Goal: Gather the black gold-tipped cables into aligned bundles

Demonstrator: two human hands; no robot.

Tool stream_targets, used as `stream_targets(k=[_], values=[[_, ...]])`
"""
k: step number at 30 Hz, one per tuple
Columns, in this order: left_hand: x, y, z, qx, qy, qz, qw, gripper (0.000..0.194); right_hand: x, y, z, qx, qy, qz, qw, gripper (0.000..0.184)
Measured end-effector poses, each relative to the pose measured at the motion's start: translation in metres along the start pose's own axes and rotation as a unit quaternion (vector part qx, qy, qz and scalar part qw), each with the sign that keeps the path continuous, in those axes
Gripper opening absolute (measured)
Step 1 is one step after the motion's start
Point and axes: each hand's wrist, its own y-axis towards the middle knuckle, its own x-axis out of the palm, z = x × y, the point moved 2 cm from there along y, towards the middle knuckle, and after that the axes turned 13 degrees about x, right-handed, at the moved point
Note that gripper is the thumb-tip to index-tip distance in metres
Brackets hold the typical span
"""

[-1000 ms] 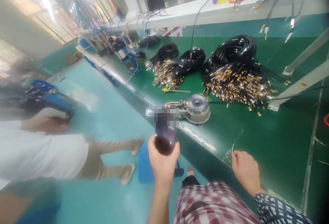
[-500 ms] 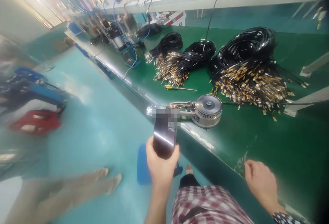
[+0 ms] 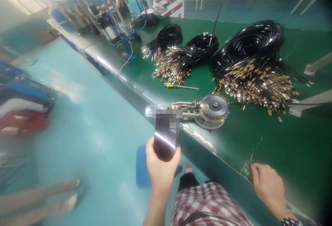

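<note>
My left hand (image 3: 163, 169) is wrapped around a dark smartphone (image 3: 166, 141), held upright over the bench's front edge; its top part is blurred out by pixelation. Just beyond the phone stands a round grey metal device with a dial-like top (image 3: 213, 110), its arm reaching left behind the phone. At the bench edge on the right lies my right hand (image 3: 269, 186), palm down with the fingers curled in. The inside of that hand is hidden. Pale wispy marks (image 3: 247, 167) show on the green surface beside its thumb.
Large coils of black cable (image 3: 251, 46) with gold-coloured ends lie on the green bench (image 3: 233, 143), with smaller bundles (image 3: 192, 51) to their left. A yellow-handled screwdriver (image 3: 178, 86) lies before them. Metal supports (image 3: 308, 103) stand at right. A blue stool (image 3: 143, 167) is below; another person's legs (image 3: 52, 198) show lower left.
The view has turned slightly, and the bench things sit lower in relation to the shelf. The other person has moved out toward the lower left. Both my hands keep their poses.
</note>
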Motion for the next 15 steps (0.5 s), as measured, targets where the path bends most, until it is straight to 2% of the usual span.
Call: stream_targets(k=[9, 15], values=[[0.0064, 0.0075, -0.0063, 0.029, 0.012, -0.013, 0.999, 0.064, 0.0001, 0.0016, -0.0012, 0.001, -0.004, 0.008, 1.000, 0.035], [0.0069, 0.0096, -0.0045, 0.017, 0.015, -0.011, 1.000, 0.063, 0.0007, 0.0014, -0.0027, 0.002, -0.010, 0.009, 1.000, 0.036]])
